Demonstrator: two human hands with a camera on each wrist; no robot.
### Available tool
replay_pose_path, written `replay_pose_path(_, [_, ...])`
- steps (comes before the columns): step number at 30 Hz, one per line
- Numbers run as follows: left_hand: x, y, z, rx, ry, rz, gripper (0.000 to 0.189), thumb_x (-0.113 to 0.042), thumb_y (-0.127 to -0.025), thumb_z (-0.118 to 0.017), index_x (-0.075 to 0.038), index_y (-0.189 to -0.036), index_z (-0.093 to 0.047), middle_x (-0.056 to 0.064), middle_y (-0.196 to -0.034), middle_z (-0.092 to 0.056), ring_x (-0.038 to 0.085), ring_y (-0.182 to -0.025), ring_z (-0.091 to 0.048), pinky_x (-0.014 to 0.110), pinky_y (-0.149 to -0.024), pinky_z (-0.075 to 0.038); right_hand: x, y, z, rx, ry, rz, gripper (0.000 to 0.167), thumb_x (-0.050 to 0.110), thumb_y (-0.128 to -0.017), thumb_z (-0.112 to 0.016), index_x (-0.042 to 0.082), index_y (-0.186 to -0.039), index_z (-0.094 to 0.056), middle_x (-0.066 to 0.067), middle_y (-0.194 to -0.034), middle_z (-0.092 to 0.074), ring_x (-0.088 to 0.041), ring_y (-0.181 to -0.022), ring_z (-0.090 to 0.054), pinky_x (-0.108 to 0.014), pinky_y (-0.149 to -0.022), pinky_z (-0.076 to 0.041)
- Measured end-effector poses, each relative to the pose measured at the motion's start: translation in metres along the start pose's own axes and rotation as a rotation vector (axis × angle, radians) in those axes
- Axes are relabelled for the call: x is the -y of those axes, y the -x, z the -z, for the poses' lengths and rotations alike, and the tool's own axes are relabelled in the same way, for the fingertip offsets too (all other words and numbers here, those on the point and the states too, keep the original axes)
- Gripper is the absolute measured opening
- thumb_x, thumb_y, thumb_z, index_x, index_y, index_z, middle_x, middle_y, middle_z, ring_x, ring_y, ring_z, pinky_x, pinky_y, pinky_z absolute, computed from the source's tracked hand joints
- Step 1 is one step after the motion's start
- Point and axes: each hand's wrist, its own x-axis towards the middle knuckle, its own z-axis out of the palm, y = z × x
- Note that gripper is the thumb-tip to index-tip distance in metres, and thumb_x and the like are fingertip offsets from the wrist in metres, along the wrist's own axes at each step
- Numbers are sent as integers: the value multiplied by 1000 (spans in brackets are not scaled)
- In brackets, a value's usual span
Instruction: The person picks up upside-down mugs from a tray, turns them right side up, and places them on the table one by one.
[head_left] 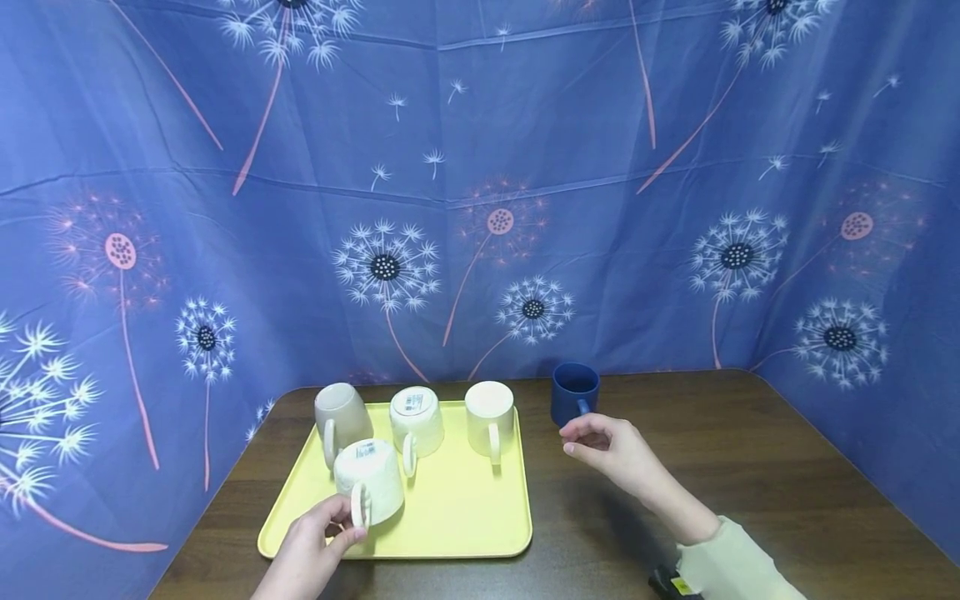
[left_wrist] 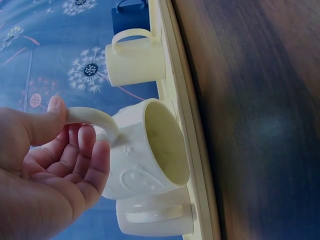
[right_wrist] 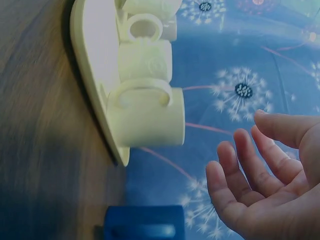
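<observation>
My left hand pinches the handle of a white embossed mug between thumb and fingers. This mug is bottom-up, a label on its base, and its open rim shows tilted over the tray's front left in the left wrist view. Behind it, bottom-up on the yellow tray, stand a greyish mug, another white mug and a plain cream mug. My right hand is empty, fingers loosely bent, just in front of an upright dark blue mug.
The brown wooden table carries the tray on its left and the blue mug to the tray's right. A blue dandelion-print cloth hangs around the back and sides. A small black object lies by the right sleeve.
</observation>
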Motion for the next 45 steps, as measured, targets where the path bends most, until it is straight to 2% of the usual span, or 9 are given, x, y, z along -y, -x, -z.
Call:
replay_pose_path(6, [-3, -3, -1, -46, 34, 11, 25, 0, -70, -75, -18, -75, -58, -18, -70, -51, -4, -67, -48, 23, -62, -46, 13, 3, -6, 10, -16, 80, 18, 12, -82, -72, 5, -98, -67, -8, -93, -69, -7, -82, -64, -24, -75, -54])
replay_pose_path(9, [-6, -5, -1, -64, 30, 24, 26, 1, -70, -75, -17, -74, -57, -17, -70, -50, -3, -67, -47, 23, -63, -47, 17, 5, -8, 6, -3, 120, 18, 12, -82, -72, 5, -98, -67, -5, -94, -69, -7, -83, -64, -25, -76, -54])
replay_pose_path(20, [-15, -11, 5, -57, 36, 92, 16, -2, -74, -73, -13, -79, -63, -13, -71, -55, -3, -67, -48, 22, -61, -44, 31, 10, -16, 36, 2, 206, 18, 12, -84, -71, 6, -100, -66, -4, -93, -69, -7, -83, -65, -27, -76, -54])
replay_pose_path(26, [-24, -13, 9, -27, 60, 124, 16, -1, -75, -73, -13, -78, -62, -12, -70, -56, -2, -67, -49, 22, -62, -44, 36, 12, -18, 53, 4, 193, 19, 15, -84, -70, 6, -100, -66, -1, -94, -69, -8, -85, -65, -29, -78, -54])
replay_pose_path(32, [-36, -15, 16, 37, 109, 185, 11, -3, -78, -71, -10, -79, -62, -8, -71, -58, -1, -68, -50, 22, -63, -45, 43, 15, -19, 71, -12, 197, 20, 13, -84, -70, 8, -103, -65, 0, -95, -69, -10, -87, -66, -30, -80, -54])
replay_pose_path(35, [-40, -17, 19, 72, 138, 179, 7, -4, -80, -69, -7, -82, -63, -5, -74, -60, -1, -69, -51, 22, -64, -46, 48, 17, -19, 82, -28, 203, 20, 15, -85, -70, 9, -103, -65, -1, -95, -69, -13, -88, -66, -29, -80, -54])
replay_pose_path(41, [-47, -21, 22, 116, 152, 104, 6, -7, -82, -68, -7, -84, -63, -5, -76, -62, -2, -72, -53, 22, -65, -47, 55, 18, -21, 79, -45, 231, 20, 15, -85, -70, 8, -103, -65, -1, -95, -68, -12, -86, -65, -28, -78, -54])
replay_pose_path(45, [-53, -25, 24, 158, 162, 80, 5, -8, -83, -67, -7, -83, -63, -5, -77, -62, -1, -72, -53, 22, -66, -47, 60, 18, -23, 68, -57, 248, 20, 11, -83, -70, 9, -102, -65, 0, -95, -68, -11, -86, -65, -28, -77, -54])
